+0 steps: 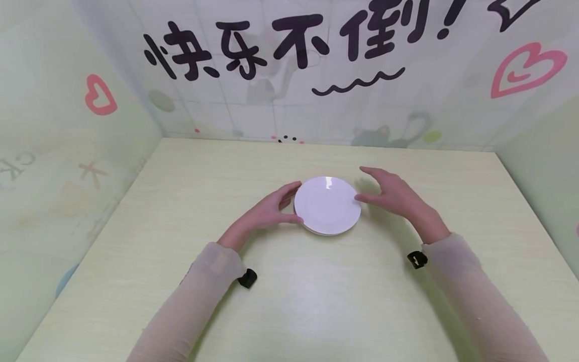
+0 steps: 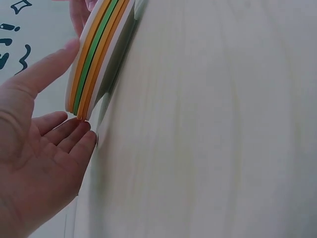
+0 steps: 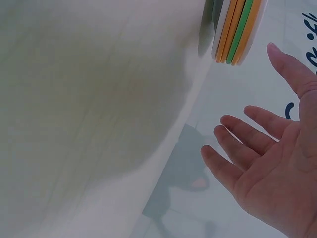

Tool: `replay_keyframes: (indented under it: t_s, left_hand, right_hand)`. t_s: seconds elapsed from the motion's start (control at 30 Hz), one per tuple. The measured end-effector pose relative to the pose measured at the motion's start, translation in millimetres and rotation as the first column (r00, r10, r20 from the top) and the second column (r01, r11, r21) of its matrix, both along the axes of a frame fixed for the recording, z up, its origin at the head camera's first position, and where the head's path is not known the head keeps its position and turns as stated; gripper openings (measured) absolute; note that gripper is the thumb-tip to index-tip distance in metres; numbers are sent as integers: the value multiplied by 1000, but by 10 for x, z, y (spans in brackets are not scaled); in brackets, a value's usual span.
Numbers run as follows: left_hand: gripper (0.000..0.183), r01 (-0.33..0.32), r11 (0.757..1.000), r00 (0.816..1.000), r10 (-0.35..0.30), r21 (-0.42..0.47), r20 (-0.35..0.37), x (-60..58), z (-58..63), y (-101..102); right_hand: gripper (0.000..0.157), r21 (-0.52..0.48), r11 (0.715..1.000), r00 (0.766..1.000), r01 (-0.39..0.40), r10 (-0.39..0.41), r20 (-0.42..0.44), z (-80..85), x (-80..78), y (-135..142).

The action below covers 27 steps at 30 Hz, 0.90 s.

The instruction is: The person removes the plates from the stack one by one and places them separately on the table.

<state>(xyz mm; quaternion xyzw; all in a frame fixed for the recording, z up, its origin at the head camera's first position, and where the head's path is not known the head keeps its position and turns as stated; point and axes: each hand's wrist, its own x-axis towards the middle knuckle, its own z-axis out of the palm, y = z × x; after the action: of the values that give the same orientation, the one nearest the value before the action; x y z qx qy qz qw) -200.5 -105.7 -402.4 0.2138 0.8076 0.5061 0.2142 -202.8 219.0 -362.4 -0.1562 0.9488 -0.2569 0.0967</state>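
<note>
A stack of round plates (image 1: 327,206) sits on the table, a glossy white one on top. From the side, the left wrist view shows the stack (image 2: 91,62) with white, orange and green rims. My left hand (image 1: 271,207) is at the stack's left side, fingers loosely extended. Its thumb (image 2: 52,64) touches the upper rim, and the other fingertips lie right by the lower edge. On the opposite side, my right hand (image 1: 391,193) is spread with nothing in it. In the right wrist view, a gap separates that hand (image 3: 267,158) from the stack (image 3: 237,32).
The pale wood-look table (image 1: 325,291) meets a back wall (image 1: 271,110) with dark lettering and hearts. Side walls (image 1: 45,166) stand at left and right. Small black devices (image 1: 247,278) are worn on both wrists, at the cuffs of the light sleeves (image 1: 190,301).
</note>
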Motion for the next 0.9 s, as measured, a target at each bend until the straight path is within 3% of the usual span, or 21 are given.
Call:
replay_keyframes:
  t_s: [0.43, 0.9]
  left_hand:
    - [93, 6, 1000, 1000, -7, 25, 18, -27, -56, -11]
    - [91, 15, 999, 1000, -16, 42, 22, -26, -70, -17]
  right_hand:
    - [77, -18, 999, 999, -32, 32, 12, -59, 13, -58]
    - [70, -215, 976, 993, -36, 60, 104, -107, 30, -87]
